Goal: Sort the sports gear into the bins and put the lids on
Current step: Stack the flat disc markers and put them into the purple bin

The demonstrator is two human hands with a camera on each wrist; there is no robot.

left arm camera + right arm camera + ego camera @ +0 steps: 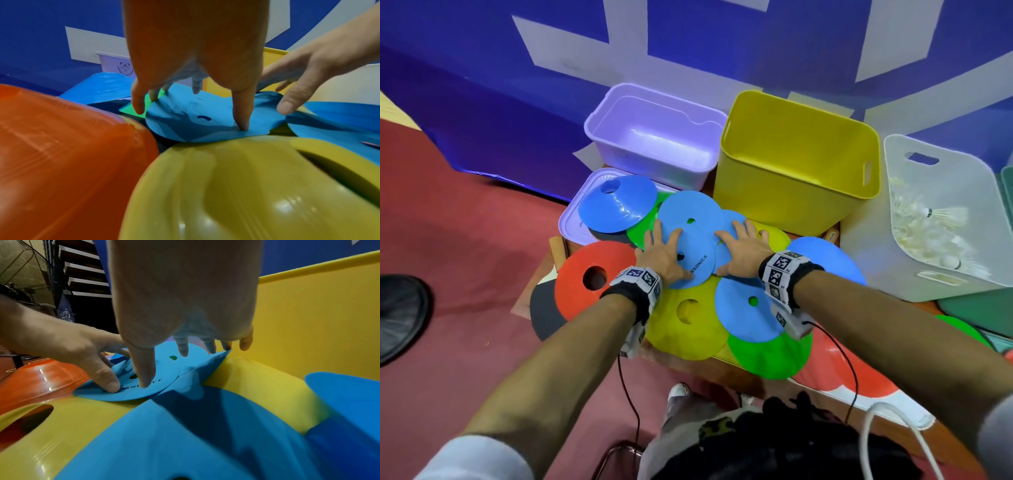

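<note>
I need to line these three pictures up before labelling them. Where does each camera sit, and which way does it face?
Head: above, looking down at both forearms, the left hand and right hand on the blue disc.
Left wrist: along the left hand toward the blue wall.
Right wrist: along the right hand beside the yellow bin.
All three share that blue disc and both hands.

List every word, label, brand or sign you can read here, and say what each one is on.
"SSIONICE": printed near the edge of the flat blue disc under both hands; the left hand hides the start of the word.
Round logo with a ring of lettering on the purple bin: too small to read.
Black-and-white square code tags on the wristbands: patterns only, no words.
No other readable text.
</note>
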